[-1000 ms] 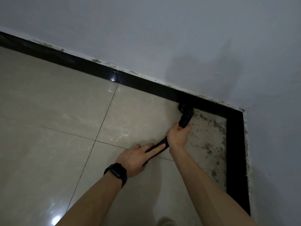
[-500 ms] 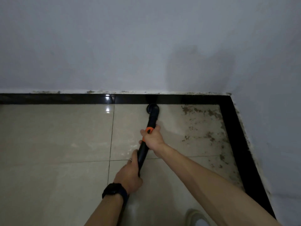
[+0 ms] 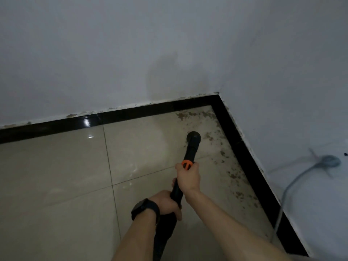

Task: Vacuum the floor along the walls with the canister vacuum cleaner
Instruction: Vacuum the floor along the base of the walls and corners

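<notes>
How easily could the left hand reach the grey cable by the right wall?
Probably not easily: the left hand grips the wand, and the right arm crosses between it and the cable.

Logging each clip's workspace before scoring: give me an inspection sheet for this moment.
Surface: glossy beige floor, brown dirt toward the corner.
Job's things: black wand, nozzle on the dirty patch, apart from the baseboard.
Clutter: nothing seen.
Hands: left hand grips the wand's near end; right hand grips it at the orange ring.
Cables: grey cable at far right, hanging down to the baseboard.
Surroundings: white walls, black baseboard.
</notes>
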{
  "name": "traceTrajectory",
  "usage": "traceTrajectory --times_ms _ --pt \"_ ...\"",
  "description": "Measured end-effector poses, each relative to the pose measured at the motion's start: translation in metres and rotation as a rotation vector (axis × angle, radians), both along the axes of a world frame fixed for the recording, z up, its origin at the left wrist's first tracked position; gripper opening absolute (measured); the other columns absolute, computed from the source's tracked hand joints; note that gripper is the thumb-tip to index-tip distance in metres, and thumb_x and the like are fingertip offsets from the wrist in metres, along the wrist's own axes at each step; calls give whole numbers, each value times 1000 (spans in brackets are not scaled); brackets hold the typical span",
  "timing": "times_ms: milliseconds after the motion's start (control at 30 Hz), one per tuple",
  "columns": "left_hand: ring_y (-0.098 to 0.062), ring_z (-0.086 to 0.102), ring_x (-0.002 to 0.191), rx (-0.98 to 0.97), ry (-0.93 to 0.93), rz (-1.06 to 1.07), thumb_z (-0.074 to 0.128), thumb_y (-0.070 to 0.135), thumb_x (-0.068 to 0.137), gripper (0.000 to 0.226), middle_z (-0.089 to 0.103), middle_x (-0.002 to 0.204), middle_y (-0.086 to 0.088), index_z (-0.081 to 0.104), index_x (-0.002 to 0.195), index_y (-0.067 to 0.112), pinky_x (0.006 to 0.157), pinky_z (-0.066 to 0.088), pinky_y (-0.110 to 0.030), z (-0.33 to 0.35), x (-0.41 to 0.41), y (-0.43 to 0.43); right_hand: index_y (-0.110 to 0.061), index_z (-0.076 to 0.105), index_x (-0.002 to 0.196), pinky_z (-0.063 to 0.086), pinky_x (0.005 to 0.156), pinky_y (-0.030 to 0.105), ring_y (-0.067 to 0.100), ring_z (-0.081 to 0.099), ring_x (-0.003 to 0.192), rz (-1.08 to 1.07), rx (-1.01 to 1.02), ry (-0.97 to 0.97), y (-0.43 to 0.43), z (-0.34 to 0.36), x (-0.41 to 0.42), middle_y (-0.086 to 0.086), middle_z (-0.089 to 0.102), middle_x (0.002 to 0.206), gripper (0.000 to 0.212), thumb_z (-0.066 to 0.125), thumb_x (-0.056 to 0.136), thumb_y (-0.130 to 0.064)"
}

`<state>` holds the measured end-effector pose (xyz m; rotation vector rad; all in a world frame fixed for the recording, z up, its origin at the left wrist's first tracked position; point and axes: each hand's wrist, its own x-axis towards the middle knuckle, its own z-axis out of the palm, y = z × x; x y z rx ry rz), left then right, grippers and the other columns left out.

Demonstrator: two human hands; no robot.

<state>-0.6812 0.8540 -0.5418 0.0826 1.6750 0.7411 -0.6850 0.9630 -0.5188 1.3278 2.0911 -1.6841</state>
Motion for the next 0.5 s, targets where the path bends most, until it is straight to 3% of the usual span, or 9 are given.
traceTrajectory --times_ms 167,300,400,500 --pt "-15 68 99 -119 -132 -89 85 22 67 17 75 98 7 74 78 28 87 56 -30 -24 3 -15 -13 46 109 54 53 35 21 61 49 -32 -160 95 -17 -36 27 2 60 59 21 62 95 -13" --pt "-14 70 90 -123 -166 -26 83 12 70 18 75 86 7 74 82 22 75 57 -24 -51 23 -21 -11 44 113 47 45 26 18 58 44 -26 -174 104 -25 -69 42 7 60 65 24 61 96 -13" --pt "-20 70 101 -124 -222 28 83 13 62 30 77 98 3 78 92 17 95 55 -39 -52 51 -30 -15 42 115 46 44 25 17 59 45 -33 -178 72 -29 -69 64 13 63 72 25 59 97 -16" --pt "-18 65 113 -170 -331 -79 83 15 62 44 75 108 5 76 106 14 102 51 -43 -52 59 -39 -16 41 116 47 44 24 16 60 46 -42 -209 81 -39 -65 85 14 66 74 25 59 98 -17"
